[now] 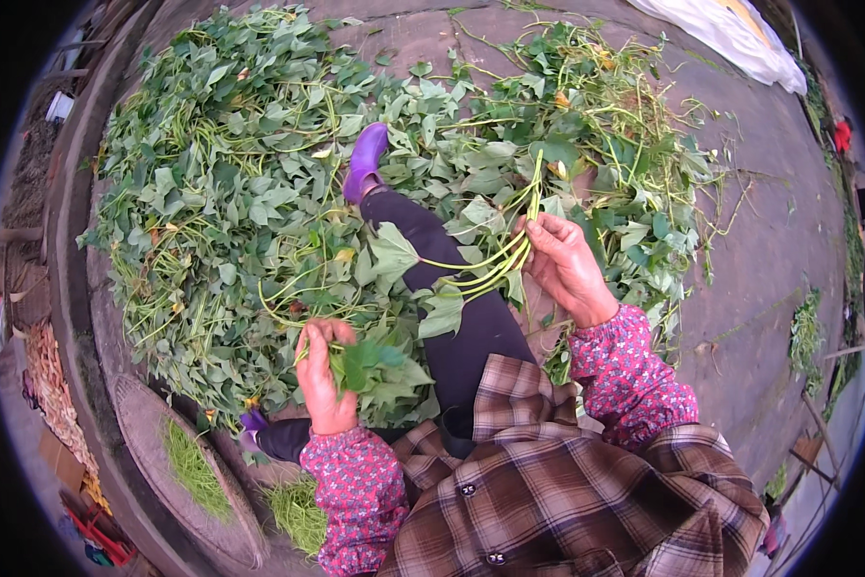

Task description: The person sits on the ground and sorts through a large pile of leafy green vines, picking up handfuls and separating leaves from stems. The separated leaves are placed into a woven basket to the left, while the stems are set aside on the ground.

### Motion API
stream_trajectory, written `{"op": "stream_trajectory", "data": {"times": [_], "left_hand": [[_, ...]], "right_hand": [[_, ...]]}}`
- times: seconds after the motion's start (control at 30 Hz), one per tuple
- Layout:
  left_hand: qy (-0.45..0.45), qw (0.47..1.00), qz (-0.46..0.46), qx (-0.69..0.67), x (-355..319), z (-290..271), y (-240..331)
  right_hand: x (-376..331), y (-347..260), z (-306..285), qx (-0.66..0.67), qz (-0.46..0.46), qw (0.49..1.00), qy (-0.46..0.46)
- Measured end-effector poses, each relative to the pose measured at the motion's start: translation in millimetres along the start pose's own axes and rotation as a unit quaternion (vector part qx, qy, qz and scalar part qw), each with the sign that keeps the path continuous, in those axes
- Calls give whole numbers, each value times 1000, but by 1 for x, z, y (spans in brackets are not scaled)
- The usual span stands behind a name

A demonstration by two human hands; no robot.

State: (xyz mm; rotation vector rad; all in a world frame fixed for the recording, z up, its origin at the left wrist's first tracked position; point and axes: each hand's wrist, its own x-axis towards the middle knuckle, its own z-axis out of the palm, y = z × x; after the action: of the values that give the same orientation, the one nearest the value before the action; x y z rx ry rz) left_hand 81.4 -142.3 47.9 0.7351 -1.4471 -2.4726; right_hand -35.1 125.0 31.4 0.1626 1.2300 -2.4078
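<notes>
My right hand (562, 264) is closed round a small bunch of long pale-green leaf stalks (495, 274). Their lobed leaves (394, 252), which look like sweet potato, hang out toward the left, and the stalk ends poke up above my fingers. Lower and to the left, my left hand (325, 377) has its fingers curled on a few green leaves (379, 370); a thin curved stalk rises near its fingertips. Below and around both hands spreads a big heap of cut leafy vines (230, 202).
A shallow woven basket (139, 433) at lower left holds trimmed green stalks (194, 471), with another stalk pile (298, 514) beside it. More tangled vines (634, 144) lie at upper right on grey paving (769, 231). A raised edge (67, 250) runs along the left. White sheeting (730, 38) lies at the top right.
</notes>
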Motion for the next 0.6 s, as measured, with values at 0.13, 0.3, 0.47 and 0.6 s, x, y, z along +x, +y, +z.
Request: {"op": "stream_trajectory", "data": {"times": [0.13, 0.3, 0.47, 0.6], "left_hand": [[46, 998, -8, -36, -5, -19, -11], [74, 996, -37, -25, -10, -45, -27], [99, 991, -79, -33, -9, -21, -25], [67, 993, -97, 6, -8, -13, -25]], "right_hand": [[-17, -48, -48, -202, -67, 965, 156], [-88, -138, -186, -377, -147, 790, 460], [-95, -85, -181, -681, -195, 586, 393], [-30, 20, -69, -683, -193, 702, 66]]}}
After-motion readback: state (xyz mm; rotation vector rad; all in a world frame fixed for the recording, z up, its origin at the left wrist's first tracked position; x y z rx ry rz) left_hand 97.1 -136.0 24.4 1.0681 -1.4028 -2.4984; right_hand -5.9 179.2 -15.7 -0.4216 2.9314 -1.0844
